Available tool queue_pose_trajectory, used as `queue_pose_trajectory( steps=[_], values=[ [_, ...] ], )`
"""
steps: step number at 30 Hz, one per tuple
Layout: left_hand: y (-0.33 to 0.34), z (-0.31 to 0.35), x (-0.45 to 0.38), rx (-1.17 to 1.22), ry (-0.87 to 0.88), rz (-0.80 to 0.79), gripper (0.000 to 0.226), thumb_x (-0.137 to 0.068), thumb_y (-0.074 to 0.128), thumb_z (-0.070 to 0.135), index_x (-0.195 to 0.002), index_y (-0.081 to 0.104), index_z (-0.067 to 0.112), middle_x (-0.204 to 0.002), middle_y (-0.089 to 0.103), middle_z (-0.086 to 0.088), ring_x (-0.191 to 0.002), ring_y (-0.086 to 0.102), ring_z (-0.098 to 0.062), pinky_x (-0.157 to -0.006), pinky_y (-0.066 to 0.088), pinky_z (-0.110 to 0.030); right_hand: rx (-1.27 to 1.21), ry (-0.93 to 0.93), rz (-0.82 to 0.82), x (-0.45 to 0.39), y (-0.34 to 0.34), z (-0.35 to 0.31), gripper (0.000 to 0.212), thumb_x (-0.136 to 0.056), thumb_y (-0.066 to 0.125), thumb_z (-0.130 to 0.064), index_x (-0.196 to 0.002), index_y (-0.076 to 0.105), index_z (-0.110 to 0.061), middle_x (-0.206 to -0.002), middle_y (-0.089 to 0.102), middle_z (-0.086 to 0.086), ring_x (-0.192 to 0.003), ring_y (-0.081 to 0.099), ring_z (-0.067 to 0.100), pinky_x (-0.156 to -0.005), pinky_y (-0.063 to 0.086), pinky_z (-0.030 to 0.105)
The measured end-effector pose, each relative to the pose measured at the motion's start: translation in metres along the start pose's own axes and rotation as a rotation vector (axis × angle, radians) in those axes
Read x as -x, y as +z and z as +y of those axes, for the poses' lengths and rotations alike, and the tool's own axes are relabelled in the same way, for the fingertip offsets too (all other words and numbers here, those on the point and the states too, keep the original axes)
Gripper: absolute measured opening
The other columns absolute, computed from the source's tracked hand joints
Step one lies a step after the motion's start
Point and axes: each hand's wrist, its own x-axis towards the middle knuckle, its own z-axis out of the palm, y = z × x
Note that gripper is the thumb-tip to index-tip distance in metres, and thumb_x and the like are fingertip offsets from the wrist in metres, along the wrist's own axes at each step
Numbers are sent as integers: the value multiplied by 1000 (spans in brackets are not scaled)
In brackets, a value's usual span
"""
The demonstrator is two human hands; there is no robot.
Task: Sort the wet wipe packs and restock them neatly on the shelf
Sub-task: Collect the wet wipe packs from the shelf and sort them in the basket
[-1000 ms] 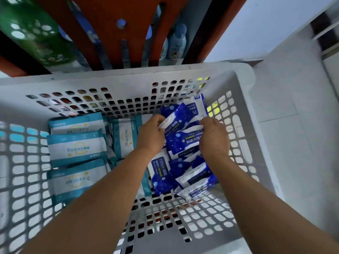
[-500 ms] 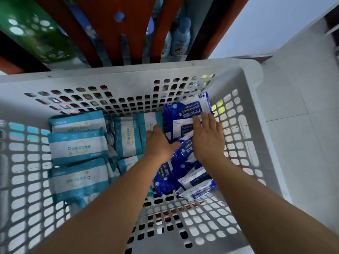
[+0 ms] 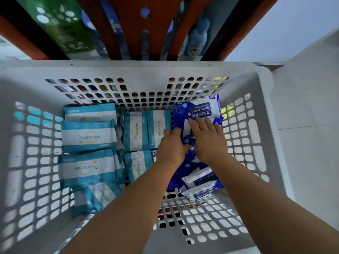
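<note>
Since a moment ago, we see the right hand point(image 3: 208, 139) has slid forward, fingers flat and spread on the dark-blue plastic wipe pack point(image 3: 197, 111), while the left hand point(image 3: 171, 146) grips its near edge.

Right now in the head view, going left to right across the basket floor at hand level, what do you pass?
Basket left wall → flat-lying teal packs → upright teal packs → left hand → right hand on the blue alcohol wipe packs → basket right wall.

Matt white plastic basket point(image 3: 264, 99), perforated; glossy plastic-film wipe packs point(image 3: 200, 110)
</note>
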Motion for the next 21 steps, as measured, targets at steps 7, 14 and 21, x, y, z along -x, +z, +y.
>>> queue_pose_trajectory(
  steps=[7,14,21],
  values=[
    [-36,-59,25,-397,25,-18,73,-94,56,25,-150,12,10,-151,24,-11,-136,28,-29,-112,27,-36,-10,-108,49,6,2,-25,84,-91,50,-19,-152,-7,-23,-161,-7,0,-147,-11,20,-118,-5,40],
    [-41,-89,39,-676,-38,-144,65,-91,51,11,-148,19,7,-148,30,-14,-134,33,-30,-111,28,-38,50,-305,-88,-3,18,-74,77,-91,51,-12,-152,5,-12,-159,12,9,-146,11,25,-119,6,40],
    [-37,-94,41,-815,52,-86,50,-85,52,1,-134,42,7,-127,54,-11,-119,49,-28,-104,28,-35,252,-416,-120,-9,28,-85,52,-85,55,-12,-136,44,-14,-129,49,10,-121,48,28,-110,24,37]
  ],
)
